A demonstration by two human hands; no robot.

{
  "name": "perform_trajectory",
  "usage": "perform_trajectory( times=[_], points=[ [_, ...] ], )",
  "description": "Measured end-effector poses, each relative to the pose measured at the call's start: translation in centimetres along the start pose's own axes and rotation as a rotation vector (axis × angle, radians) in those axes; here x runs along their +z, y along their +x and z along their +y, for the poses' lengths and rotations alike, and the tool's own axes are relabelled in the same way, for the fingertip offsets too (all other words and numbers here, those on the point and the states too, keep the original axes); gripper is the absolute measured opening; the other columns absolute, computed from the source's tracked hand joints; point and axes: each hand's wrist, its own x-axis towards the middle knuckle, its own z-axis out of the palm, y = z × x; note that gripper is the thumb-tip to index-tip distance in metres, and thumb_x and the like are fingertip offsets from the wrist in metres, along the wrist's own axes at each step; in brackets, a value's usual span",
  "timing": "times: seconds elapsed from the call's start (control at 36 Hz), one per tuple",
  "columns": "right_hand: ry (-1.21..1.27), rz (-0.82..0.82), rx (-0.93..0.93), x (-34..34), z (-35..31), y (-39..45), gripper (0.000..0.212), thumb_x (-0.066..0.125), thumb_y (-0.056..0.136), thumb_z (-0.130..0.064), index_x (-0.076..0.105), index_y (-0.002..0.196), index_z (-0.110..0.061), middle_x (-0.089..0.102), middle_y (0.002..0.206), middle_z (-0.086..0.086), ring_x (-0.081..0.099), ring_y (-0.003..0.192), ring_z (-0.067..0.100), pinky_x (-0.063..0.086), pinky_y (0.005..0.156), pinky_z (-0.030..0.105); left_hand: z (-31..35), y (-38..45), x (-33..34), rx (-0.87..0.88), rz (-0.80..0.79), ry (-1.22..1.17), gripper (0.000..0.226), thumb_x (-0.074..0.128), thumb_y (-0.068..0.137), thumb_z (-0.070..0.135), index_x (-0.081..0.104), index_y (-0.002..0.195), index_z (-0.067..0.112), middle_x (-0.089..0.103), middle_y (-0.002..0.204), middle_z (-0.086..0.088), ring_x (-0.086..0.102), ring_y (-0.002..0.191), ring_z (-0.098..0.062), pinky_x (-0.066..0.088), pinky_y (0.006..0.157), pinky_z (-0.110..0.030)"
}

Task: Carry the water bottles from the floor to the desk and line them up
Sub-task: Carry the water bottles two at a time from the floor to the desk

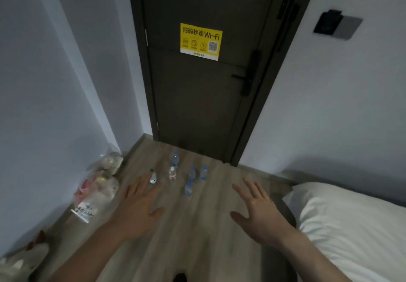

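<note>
Bottles (191, 175) stand upright, caps up; left hand (140, 207) and right hand (261, 213) spread, holding nothing.

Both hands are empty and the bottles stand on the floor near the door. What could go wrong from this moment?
1. The water bottles stand close together, so a reaching left hand or right hand could knock a neighbour over and send it rolling.
2. The green-capped bottle stands near the plastic bags by the wall; it might be missed or fall against them.
3. With two hands and six bottles, carrying too many at once may cause a drop.
</note>
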Motion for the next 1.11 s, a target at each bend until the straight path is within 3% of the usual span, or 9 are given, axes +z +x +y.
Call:
perform_trajectory(
  times=[0.11, 0.31, 0.42, 0.5, 0.69, 0.81, 0.89, 1.11],
  points=[
    [0.032, 0.005, 0.036, -1.6, 3.1, 4.2, 0.074, 0.054, 0.099, -0.053, 0.014, 0.161, -0.043, -0.006, 0.172, -0.008, -0.007, 0.159, 0.022, 0.014, 0.128, 0.048, 2.1, 6.8, 0.0, 0.006, -0.078, 0.007, 0.08, 0.036, 0.087, 0.061, 0.007, 0.158, 0.038, -0.008, 0.168, 0.0, -0.007, 0.154, -0.024, 0.004, 0.124, -0.044],
    [0.009, -0.056, 0.022, -4.9, 8.9, 14.1, 0.074, 0.055, 0.099, -0.052, 0.015, 0.161, -0.04, -0.003, 0.172, -0.007, -0.004, 0.159, 0.023, 0.015, 0.127, 0.044, 6.1, 17.3, 0.9, -0.011, -0.13, 0.007, 0.071, 0.047, 0.097, 0.048, 0.013, 0.158, 0.036, -0.009, 0.167, -0.002, -0.008, 0.153, -0.023, 0.003, 0.124, -0.043],
    [-0.013, -0.101, -0.02, -6.8, 12.3, 20.3, 0.074, 0.054, 0.099, -0.053, 0.016, 0.161, -0.039, -0.001, 0.172, -0.004, -0.001, 0.159, 0.025, 0.017, 0.128, 0.043, 7.5, 22.1, 2.1, -0.102, -0.133, -0.016, 0.073, 0.042, 0.094, 0.057, 0.014, 0.158, 0.035, -0.007, 0.167, 0.002, -0.004, 0.154, -0.023, 0.007, 0.123, -0.041],
    [-0.044, -0.156, -0.064, -8.5, 14.5, 25.0, 0.074, 0.053, 0.098, -0.054, 0.016, 0.161, -0.039, 0.001, 0.172, -0.004, 0.0, 0.159, 0.024, 0.02, 0.127, 0.044, 8.6, 25.4, 3.2, -0.176, -0.138, -0.016, 0.089, 0.021, 0.076, 0.071, 0.019, 0.157, 0.034, -0.003, 0.167, 0.004, 0.001, 0.154, -0.023, 0.012, 0.123, -0.041],
    [-0.154, -0.301, -0.151, -10.7, 16.9, 35.3, 0.074, 0.052, 0.099, -0.052, 0.016, 0.162, -0.036, 0.003, 0.172, 0.0, 0.005, 0.158, 0.026, 0.019, 0.127, 0.042, 10.3, 31.5, 4.7, -0.353, -0.202, -0.04, 0.075, 0.04, 0.092, 0.062, 0.018, 0.157, 0.034, -0.003, 0.167, 0.001, 0.002, 0.154, -0.025, 0.008, 0.124, -0.04],
    [-0.147, -0.364, -0.202, -10.5, 16.6, 41.2, 0.074, 0.053, 0.099, -0.052, 0.017, 0.162, -0.033, 0.006, 0.171, -0.002, 0.009, 0.158, 0.026, 0.022, 0.126, 0.041, 9.9, 34.4, 4.9, -0.395, -0.207, -0.075, 0.08, 0.031, 0.085, 0.067, 0.02, 0.157, 0.033, 0.002, 0.167, 0.001, 0.004, 0.154, -0.025, 0.009, 0.124, -0.04],
    [-0.176, -0.403, -0.223, -9.7, 15.7, 45.6, 0.074, 0.052, 0.101, -0.05, 0.017, 0.162, -0.029, 0.004, 0.171, -0.003, 0.01, 0.157, 0.022, 0.025, 0.125, 0.041, 8.4, 37.2, 5.2, -0.421, -0.223, -0.098, 0.07, 0.046, 0.095, 0.055, 0.021, 0.156, 0.032, 0.005, 0.167, 0.001, 0.004, 0.154, -0.025, 0.011, 0.123, -0.04],
    [-0.219, -0.496, -0.158, -6.0, 14.2, 56.0, 0.071, 0.052, 0.1, -0.048, 0.019, 0.16, -0.031, 0.015, 0.168, -0.006, 0.023, 0.152, 0.021, 0.029, 0.121, 0.038, 2.5, 46.2, 8.7, -0.479, -0.342, -0.17, 0.067, 0.049, 0.096, 0.047, 0.024, 0.155, 0.03, 0.014, 0.165, -0.001, 0.013, 0.151, -0.026, 0.019, 0.12, -0.04]
  ],
)
